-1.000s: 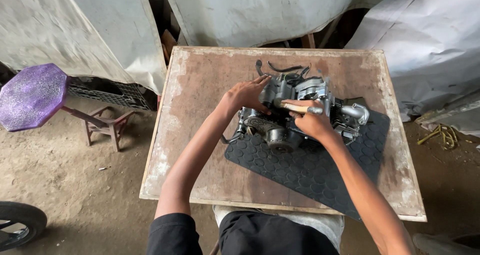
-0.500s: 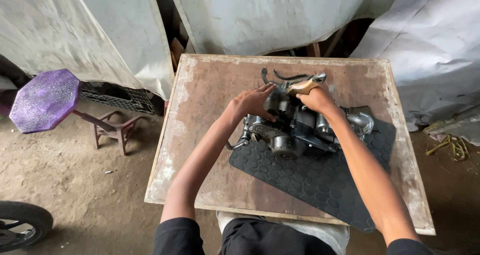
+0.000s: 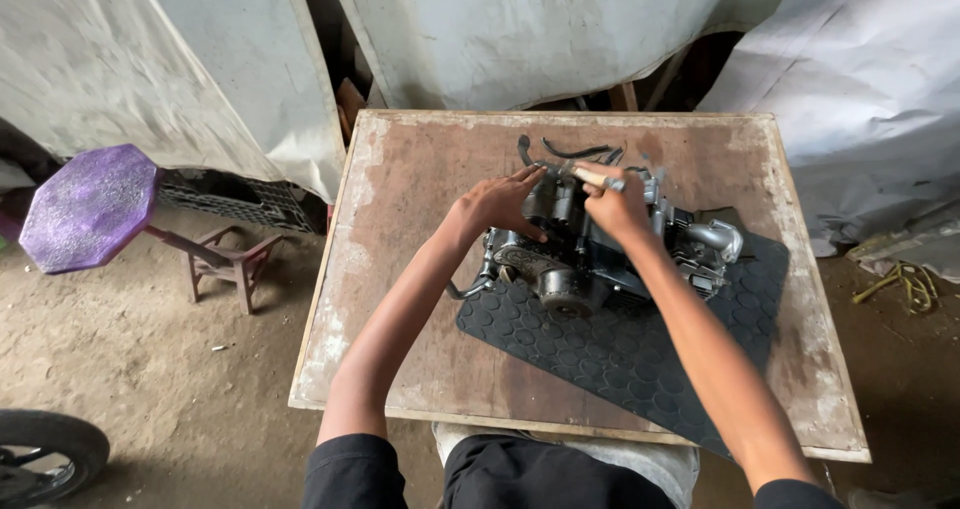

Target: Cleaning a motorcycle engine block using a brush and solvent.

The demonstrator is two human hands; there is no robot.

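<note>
Engine (image 3: pixel 600 254) sits on black rubber mat (image 3: pixel 640 354), right half of wooden counter (image 3: pixel 400 299). Left hand (image 3: pixel 500 204) open, fingers resting on engine top. Right hand (image 3: pixel 615 209) closed around wooden-handled tool (image 3: pixel 592 177).

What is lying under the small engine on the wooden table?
A black studded rubber mat lies under the engine, on the wooden table. The engine covers the mat directly beneath it.

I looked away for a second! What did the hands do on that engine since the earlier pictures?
The right hand moved from the engine's near side up to its far top edge, carrying the wooden-handled tool along. The left hand stayed resting on the engine's left side. Engine, black rubber mat and wooden table kept their places.
</note>
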